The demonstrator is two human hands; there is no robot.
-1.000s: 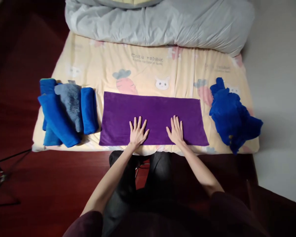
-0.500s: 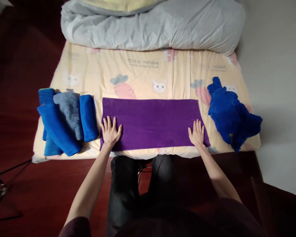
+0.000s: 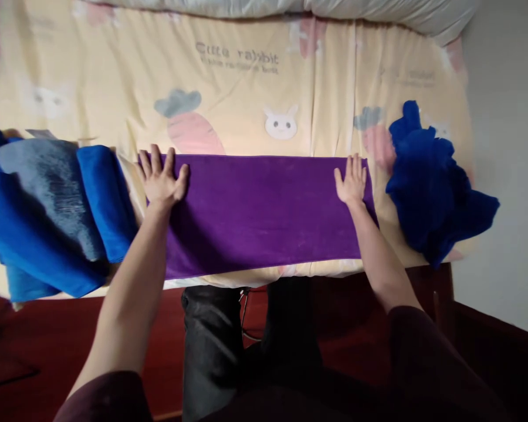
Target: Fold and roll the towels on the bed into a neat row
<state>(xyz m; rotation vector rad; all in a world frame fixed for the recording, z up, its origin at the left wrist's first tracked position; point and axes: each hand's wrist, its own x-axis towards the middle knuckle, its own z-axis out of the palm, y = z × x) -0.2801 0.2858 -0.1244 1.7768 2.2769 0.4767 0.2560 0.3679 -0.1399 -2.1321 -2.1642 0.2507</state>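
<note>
A purple towel (image 3: 264, 211) lies spread out flat across the front of the bed. My left hand (image 3: 161, 179) rests palm down on its far left corner, fingers spread. On the far right corner lies my right hand (image 3: 352, 180), also flat with fingers stretched out. Left of the towel is a pile of folded or rolled cloths: a blue one (image 3: 105, 199) nearest my left hand, a grey-blue one (image 3: 48, 187) in the middle, and another blue one (image 3: 30, 234) across the front. To the right sits a crumpled heap of blue cloth (image 3: 435, 187).
The bed sheet (image 3: 246, 117) is pale yellow with carrot and rabbit prints. A grey quilt (image 3: 255, 7) lies along the far side. At the right stands a pale wall (image 3: 506, 135). My legs (image 3: 211, 351) are at the bed's front edge, above a dark red floor (image 3: 167, 340).
Both hands have slid away from me, from the towel's nearer half to its far corners. My view has come closer and tilted down, so less of the quilt shows.
</note>
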